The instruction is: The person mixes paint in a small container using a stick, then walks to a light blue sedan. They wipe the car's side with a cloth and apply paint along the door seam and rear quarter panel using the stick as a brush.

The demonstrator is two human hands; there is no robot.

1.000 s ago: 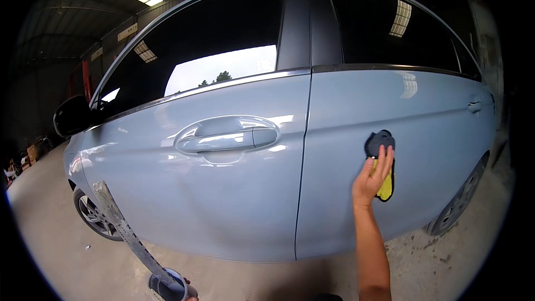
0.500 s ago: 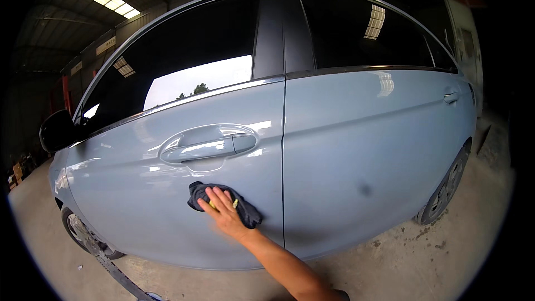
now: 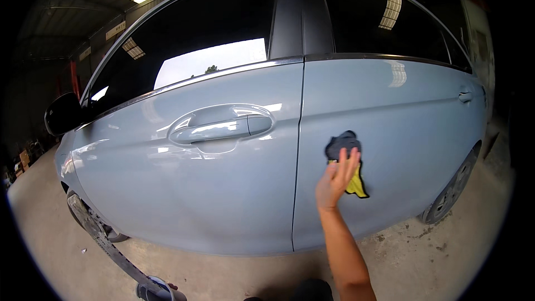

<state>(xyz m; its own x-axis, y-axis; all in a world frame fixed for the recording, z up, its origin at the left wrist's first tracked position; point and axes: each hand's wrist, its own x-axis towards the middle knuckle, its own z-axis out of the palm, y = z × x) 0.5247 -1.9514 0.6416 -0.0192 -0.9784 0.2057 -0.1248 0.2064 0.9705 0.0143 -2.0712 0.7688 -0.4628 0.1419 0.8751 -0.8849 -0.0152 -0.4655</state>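
Note:
Laid against the rear door of a light grey-blue car is a dark grey cloth with a yellow side. My right hand presses on it, fingers stretched upward over the bunched dark part. The cloth's yellow, black-edged corner hangs down to the right of my fingers. The upright door gap runs a short way to the left of the hand. Beyond that gap, the glossy front door carries a body-coloured handle. My left hand does not show.
The black side mirror sticks out at far left. A long grey metal bar runs from near the front wheel to a bluish round container at the lower edge. The rear wheel stands on the concrete floor at right.
My right hand and the cloth have moved right and up, from the front door below its handle to the rear door. More of the cloth's yellow side shows. The view has shifted slightly.

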